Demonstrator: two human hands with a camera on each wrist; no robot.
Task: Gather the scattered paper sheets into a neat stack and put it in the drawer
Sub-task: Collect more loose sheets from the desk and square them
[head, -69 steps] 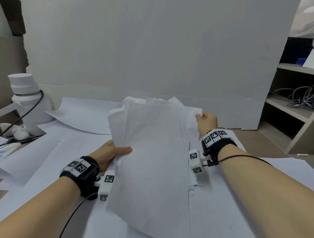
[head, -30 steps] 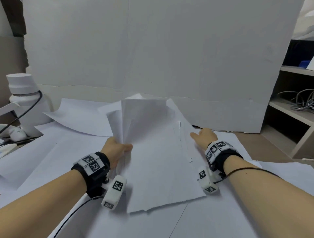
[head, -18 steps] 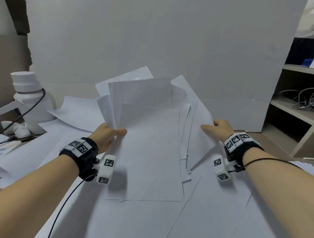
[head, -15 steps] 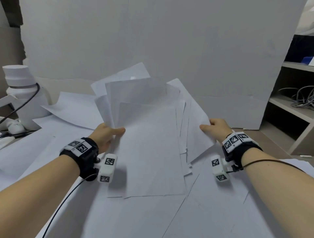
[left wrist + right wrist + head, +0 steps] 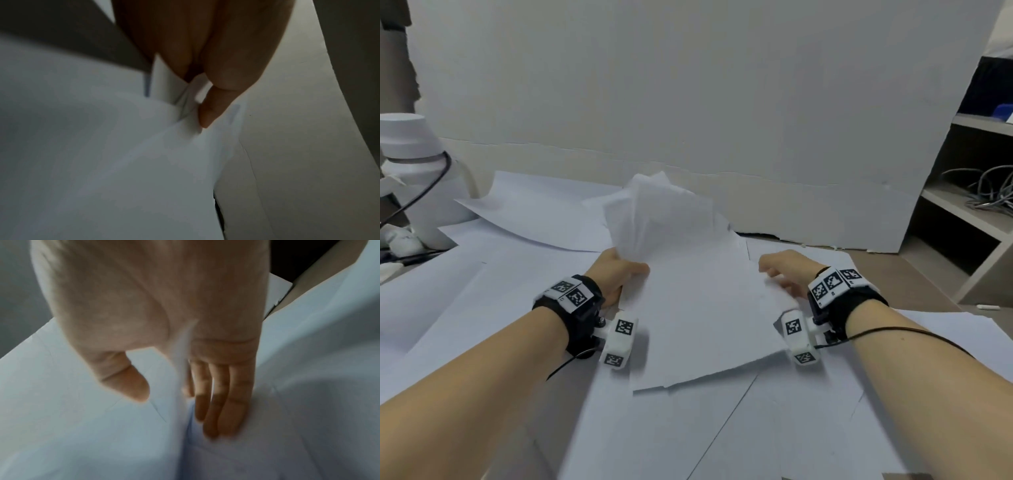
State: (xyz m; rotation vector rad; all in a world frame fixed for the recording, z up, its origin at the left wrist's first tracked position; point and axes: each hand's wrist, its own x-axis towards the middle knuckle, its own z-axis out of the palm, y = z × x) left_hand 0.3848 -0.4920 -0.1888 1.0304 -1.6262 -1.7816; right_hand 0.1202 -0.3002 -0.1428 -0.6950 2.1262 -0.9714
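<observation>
A bundle of white paper sheets (image 5: 695,301) lies slanted on the table, its far end curling upward and its edges uneven. My left hand (image 5: 616,270) pinches the bundle's left edge, thumb on top; the left wrist view shows the thumb (image 5: 209,112) pressed on the sheets (image 5: 123,162). My right hand (image 5: 780,274) is at the bundle's right edge. In the right wrist view its fingers (image 5: 218,402) lie straight on paper beside a raised sheet edge (image 5: 180,361), with the thumb held apart. No drawer is in view.
Loose sheets (image 5: 534,219) cover the table, also near me (image 5: 756,428). A white bottle (image 5: 410,178) with a black cable stands at the far left. A white board (image 5: 688,102) walls the back. A shelf (image 5: 969,219) with cables is on the right.
The bundle came down from upright to lie on the table, its top drooping. My right hand loosened its grip and slid lower along the right edge. The left hand kept its pinch.
</observation>
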